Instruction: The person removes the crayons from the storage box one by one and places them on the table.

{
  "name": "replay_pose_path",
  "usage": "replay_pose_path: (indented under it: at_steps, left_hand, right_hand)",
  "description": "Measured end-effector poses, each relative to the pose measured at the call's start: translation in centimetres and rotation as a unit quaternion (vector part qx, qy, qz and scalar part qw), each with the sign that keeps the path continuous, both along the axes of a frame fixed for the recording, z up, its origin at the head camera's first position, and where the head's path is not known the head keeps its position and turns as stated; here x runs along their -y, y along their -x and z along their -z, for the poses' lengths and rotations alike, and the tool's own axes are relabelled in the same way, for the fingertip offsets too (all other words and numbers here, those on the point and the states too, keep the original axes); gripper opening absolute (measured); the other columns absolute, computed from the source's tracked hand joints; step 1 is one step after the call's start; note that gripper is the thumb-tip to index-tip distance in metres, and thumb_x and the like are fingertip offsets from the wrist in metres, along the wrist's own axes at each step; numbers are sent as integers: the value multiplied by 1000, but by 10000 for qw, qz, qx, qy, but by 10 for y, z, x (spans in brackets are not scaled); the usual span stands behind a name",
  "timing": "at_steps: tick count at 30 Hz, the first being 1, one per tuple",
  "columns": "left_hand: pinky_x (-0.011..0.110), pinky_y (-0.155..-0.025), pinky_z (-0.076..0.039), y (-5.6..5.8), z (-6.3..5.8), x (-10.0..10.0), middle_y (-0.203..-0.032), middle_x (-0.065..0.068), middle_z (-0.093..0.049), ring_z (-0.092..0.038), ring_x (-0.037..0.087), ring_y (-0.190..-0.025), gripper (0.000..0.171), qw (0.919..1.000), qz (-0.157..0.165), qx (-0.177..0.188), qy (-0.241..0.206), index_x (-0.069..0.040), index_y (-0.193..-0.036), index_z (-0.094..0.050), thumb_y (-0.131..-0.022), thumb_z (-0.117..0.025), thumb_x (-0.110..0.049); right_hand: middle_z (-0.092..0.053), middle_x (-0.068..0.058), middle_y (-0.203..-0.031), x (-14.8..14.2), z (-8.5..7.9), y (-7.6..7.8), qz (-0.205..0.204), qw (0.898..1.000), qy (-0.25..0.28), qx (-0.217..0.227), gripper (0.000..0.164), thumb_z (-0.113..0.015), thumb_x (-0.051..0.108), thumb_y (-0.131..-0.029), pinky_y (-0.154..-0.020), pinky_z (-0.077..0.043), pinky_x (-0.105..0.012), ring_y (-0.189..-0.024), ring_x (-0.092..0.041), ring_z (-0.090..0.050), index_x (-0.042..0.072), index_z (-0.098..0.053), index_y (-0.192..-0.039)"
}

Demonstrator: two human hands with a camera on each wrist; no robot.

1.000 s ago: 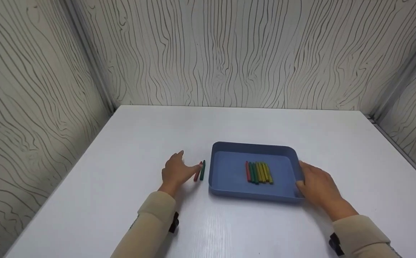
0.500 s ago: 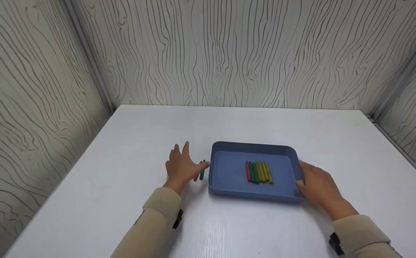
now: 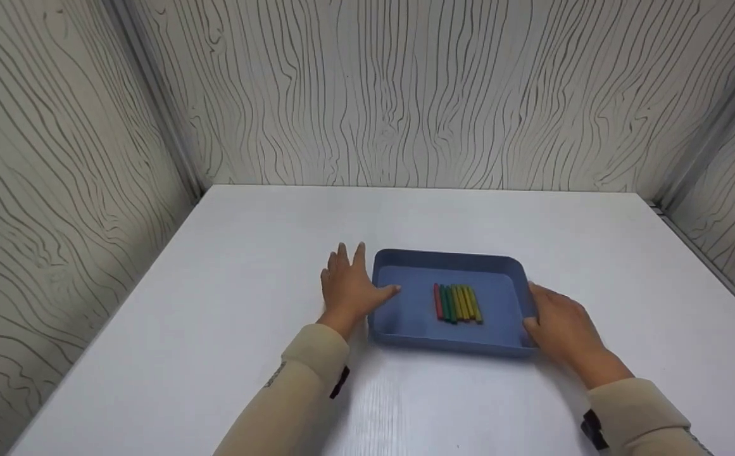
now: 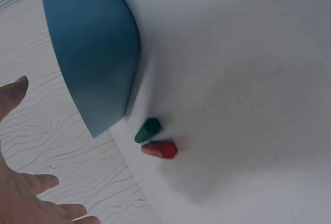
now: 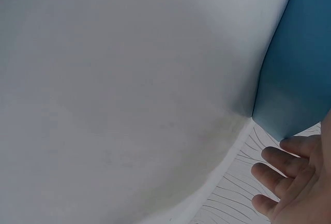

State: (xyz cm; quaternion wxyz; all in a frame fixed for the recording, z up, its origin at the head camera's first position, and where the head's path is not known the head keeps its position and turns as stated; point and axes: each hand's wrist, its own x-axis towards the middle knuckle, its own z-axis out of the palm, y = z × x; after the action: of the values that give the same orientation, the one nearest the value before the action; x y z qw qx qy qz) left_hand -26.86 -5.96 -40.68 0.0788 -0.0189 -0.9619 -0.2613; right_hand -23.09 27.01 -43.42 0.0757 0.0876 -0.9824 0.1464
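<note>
A blue rectangular tray (image 3: 405, 301) lies on the table with a row of crayons in it: a red crayon (image 3: 438, 301), green crayons (image 3: 448, 304) and several yellow crayons (image 3: 466, 303). My left hand (image 3: 348, 288) is spread above the tray's left side, its thumb reaching over the rim and nothing held. Below that hand, in the left wrist view, a green crayon (image 4: 149, 129) and a red crayon (image 4: 161, 149) lie on the table outside the tray; the head view hides them behind the hand. My right hand (image 3: 563, 326) grips the tray's right wall, thumb on the inner side.
The white table (image 3: 278, 215) meets a wood-grain patterned back wall (image 3: 380, 95). Similar panels stand at left (image 3: 57, 158) and right. Beige sleeves (image 3: 304, 373) cover both forearms.
My left hand has moved right, from beside the loose red and green crayons to the tray's left rim, its fingers spreading. The right hand and the tray have stayed in place.
</note>
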Motion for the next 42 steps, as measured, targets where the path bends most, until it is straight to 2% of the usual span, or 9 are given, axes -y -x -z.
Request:
replay_pose_path:
  at_steps: [8,15,26,32,42]
  left_hand:
    - [50,-110,-16,-3,2,-24,-152,23,-21,-19,40,-139,96,9997,238,-98,6,-8,-148,-32,-74,-75,-52]
    - [48,-111,-15,-4,8,-42,-153,20,-19,-18,37,-140,96,9994,341,13,19,-10,-150,-30,-75,-75,-50]
    - [47,-108,-24,-6,19,-61,-149,19,-31,-29,34,-136,94,9988,457,-101,122,-8,-146,-37,-72,-79,-47]
    - [46,-108,-25,-8,20,-69,-147,17,-36,-31,34,-135,90,9987,491,111,-99,-8,-146,-37,-75,-79,-42]
    - [44,-102,-35,-9,22,-79,-133,13,-51,-46,29,-123,71,9976,411,415,-373,-5,-139,-48,-80,-75,-33]
  right_hand:
    - [-42,-33,-136,0,1,1,-9,10000,-25,5,57,-49,9,-88,-103,-25,-57,-125,-49,-37,-15,-36,-137]
    - [-42,-33,-135,-1,0,1,9,10000,-5,39,57,-50,9,-87,-103,-24,-57,-125,-49,-36,-16,-36,-137]
    - [-41,-35,-135,0,-1,-1,0,10000,-5,69,58,-49,10,-88,-103,-23,-58,-125,-50,-35,-15,-35,-137]
    - [-41,-34,-135,0,1,-1,19,10000,41,57,58,-49,10,-88,-103,-24,-58,-125,-50,-36,-14,-34,-138]
    - [-41,-32,-137,1,-2,-3,47,9999,110,92,58,-50,10,-89,-103,-25,-56,-126,-49,-35,-13,-34,-140]
